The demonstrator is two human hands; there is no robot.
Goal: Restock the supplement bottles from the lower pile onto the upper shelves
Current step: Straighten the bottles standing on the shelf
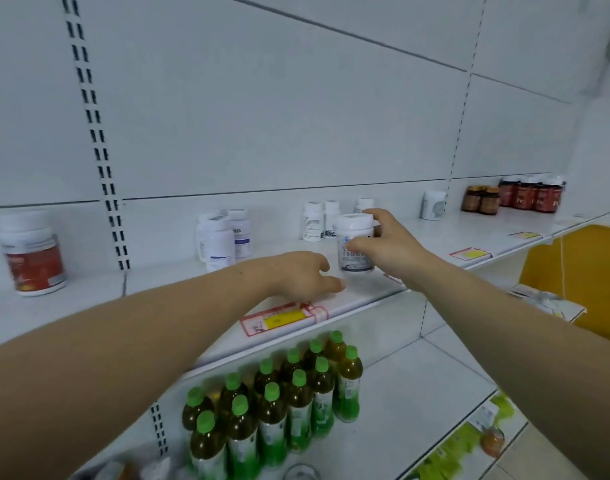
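A white supplement bottle (352, 233) with a dark band at its base stands near the front of the upper shelf (179, 289). My right hand (386, 249) wraps around its right side, thumb across the label and fingers at the cap. My left hand (305, 273) rests palm down on the shelf just left of that bottle, fingers loosely spread and holding nothing. Other white bottles (220, 239) and a small group of white bottles (319, 220) stand further back. The lower pile is not in view.
A red-labelled tub (31, 252) stands at the far left. A lone white jar (432, 204), brown jars (480, 199) and red bottles (533, 195) sit at the right. Green-capped tea bottles (279, 400) fill the shelf below. Price tags (282, 318) line the shelf edge.
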